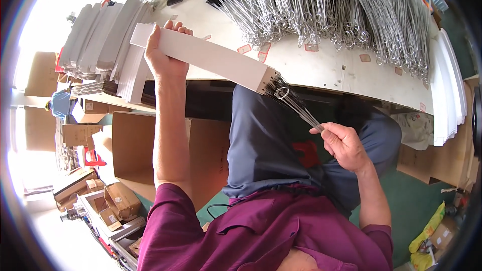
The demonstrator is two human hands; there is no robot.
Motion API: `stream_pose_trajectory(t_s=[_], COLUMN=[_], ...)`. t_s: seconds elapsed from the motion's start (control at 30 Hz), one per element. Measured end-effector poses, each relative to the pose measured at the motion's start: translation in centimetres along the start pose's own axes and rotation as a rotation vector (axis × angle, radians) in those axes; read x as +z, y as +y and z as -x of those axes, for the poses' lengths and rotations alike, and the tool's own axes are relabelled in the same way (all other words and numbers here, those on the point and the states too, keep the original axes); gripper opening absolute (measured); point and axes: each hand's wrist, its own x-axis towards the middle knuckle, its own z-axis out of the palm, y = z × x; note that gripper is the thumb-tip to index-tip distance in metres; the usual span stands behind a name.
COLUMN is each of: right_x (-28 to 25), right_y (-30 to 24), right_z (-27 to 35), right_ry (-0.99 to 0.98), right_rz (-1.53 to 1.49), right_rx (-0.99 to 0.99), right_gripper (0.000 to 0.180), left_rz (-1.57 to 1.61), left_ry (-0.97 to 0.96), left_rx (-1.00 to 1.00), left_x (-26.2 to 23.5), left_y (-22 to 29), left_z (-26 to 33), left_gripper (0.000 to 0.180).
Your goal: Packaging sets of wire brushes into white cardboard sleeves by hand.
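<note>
The left hand [163, 55] grips a long white box [201, 57] held just off the counter's [321, 70] near edge. The right hand [344, 145] pinches a bundle of wire brushes [293, 103], bristle ends at the box's open mouth. More wire brushes [321, 5] lie heaped along the counter's far edge, flat white box blanks [105, 35] at its left end.

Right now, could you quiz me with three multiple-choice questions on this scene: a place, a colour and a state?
1. Where does the big pile of wire brushes lie?
A on the table
B on the floor
C in a carton

2. What colour is the long box in the left hand?
A white
B red
C green

3. What is the right hand doing?
A hanging open
B pinching a bundle of brush wires
C resting on the table

Answers: 1 A, the pile covers the tabletop; 2 A, its sides are plain white; 3 B, fingers close on the wires at the box's open end.
</note>
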Motion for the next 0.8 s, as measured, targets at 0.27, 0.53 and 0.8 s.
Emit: stream_pose_trajectory(t_s=[0.27,0.53,0.8], right_x=[-1.1,-1.6,-1.1], right_y=[-0.7,-0.3,-1.0], right_z=[-0.3,-1.3,-4.4], right_ry=[-0.053,-0.108,-0.133], right_rz=[0.042,0.079,0.002], right_rx=[0.140,0.213,0.127], right_gripper=[0.031,0.031,0.036], left_rz=[0.024,-0.047,-0.019], left_ry=[-0.046,0.027,0.032], left_rx=[-0.006,-0.060,-0.159], left_x=[-0.9,0.2,0.2], left_y=[-1.9,-4.7,-9.2], left_z=[0.6,2.5,5.8], left_gripper=[0.038,0.041,0.040])
